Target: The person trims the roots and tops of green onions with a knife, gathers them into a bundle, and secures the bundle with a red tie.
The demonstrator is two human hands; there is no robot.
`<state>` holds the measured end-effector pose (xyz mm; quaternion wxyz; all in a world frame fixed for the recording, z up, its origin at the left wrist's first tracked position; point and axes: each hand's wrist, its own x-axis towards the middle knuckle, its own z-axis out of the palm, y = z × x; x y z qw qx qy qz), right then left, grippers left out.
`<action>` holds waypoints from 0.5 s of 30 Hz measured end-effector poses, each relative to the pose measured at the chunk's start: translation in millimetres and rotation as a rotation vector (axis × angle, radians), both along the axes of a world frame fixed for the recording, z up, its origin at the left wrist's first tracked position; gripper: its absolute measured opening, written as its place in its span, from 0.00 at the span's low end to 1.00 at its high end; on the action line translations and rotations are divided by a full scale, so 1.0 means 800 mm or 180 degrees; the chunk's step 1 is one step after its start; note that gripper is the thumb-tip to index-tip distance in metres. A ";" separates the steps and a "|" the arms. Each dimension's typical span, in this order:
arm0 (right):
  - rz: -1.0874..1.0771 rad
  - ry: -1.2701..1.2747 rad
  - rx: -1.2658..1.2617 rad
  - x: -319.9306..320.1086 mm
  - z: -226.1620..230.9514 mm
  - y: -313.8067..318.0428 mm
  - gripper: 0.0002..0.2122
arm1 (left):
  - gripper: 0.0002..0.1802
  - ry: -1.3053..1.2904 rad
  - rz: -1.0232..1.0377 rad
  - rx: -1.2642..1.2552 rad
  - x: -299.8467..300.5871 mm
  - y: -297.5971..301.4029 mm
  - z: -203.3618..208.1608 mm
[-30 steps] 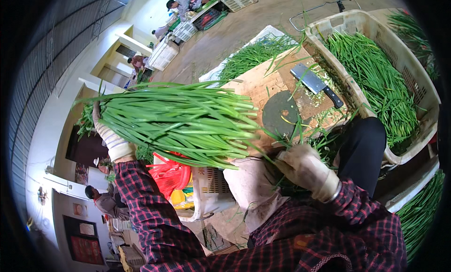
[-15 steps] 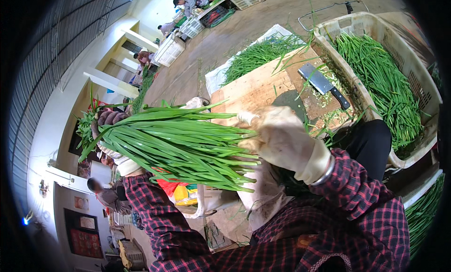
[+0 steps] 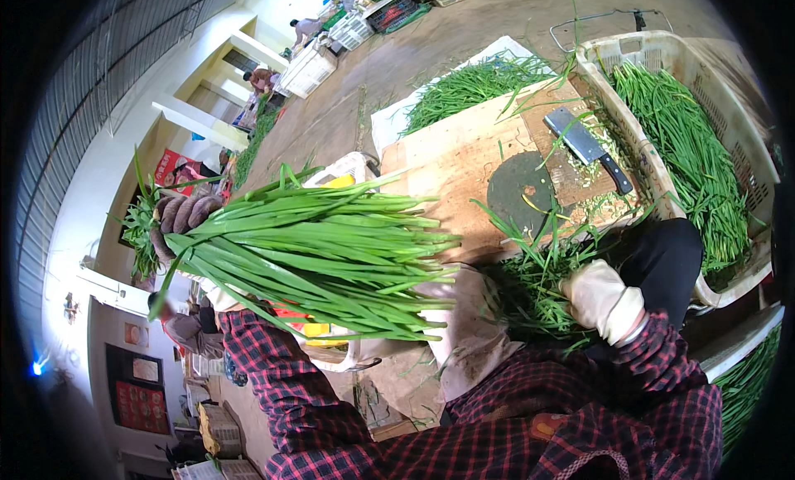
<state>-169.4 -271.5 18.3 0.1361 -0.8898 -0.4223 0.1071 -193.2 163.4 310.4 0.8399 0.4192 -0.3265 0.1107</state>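
A thick bunch of green garlic chives (image 3: 323, 256) is gripped near one end by my left hand (image 3: 186, 219), whose glove has dark fingers wrapped round it. The long leaves lie nearly level across my front, their pale ends fanning out to the right. My right hand (image 3: 600, 298), in a whitish glove, is low over my lap, against a loose heap of green scraps (image 3: 538, 289). Its fingertips are partly hidden there, and I cannot make out whether they hold anything. A cleaver (image 3: 584, 143) with a black handle rests on the wooden board (image 3: 455, 165) ahead, among chopped bits.
On the right stands a large pale plastic crate (image 3: 660, 173) full of chives. Beyond the board, more greens (image 3: 472, 91) lie on a white sheet. A dark round patch (image 3: 520, 194) marks the board. Several people work at crates farther off.
My right hand has left the pale ends of the bunch and moved down and right to the scraps on my lap. My left hand still holds the bunch.
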 end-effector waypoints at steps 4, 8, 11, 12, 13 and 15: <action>-0.0426 0.0004 0.2079 0.027 0.092 0.045 0.14 | 0.13 -0.0046 -0.0104 0.0052 -0.017 0.009 -0.004; -0.0291 -0.0900 0.3025 0.040 0.110 0.099 0.11 | 0.14 -0.0120 -0.0280 0.0092 -0.012 -0.001 0.001; -0.0252 -0.1267 0.3040 0.035 0.116 0.129 0.10 | 0.14 -0.0161 -0.0370 0.0134 -0.015 -0.004 0.001; -0.0271 -0.1378 0.2981 0.032 0.120 0.135 0.10 | 0.14 -0.0176 -0.0397 0.0143 -0.014 -0.005 -0.001; -0.0242 -0.1252 0.3014 0.033 0.114 0.137 0.09 | 0.14 -0.0204 -0.0441 0.0157 -0.014 -0.006 -0.004; -0.0158 -0.1009 0.3100 0.031 0.102 0.146 0.08 | 0.14 -0.0261 -0.0516 0.0204 -0.018 -0.006 -0.005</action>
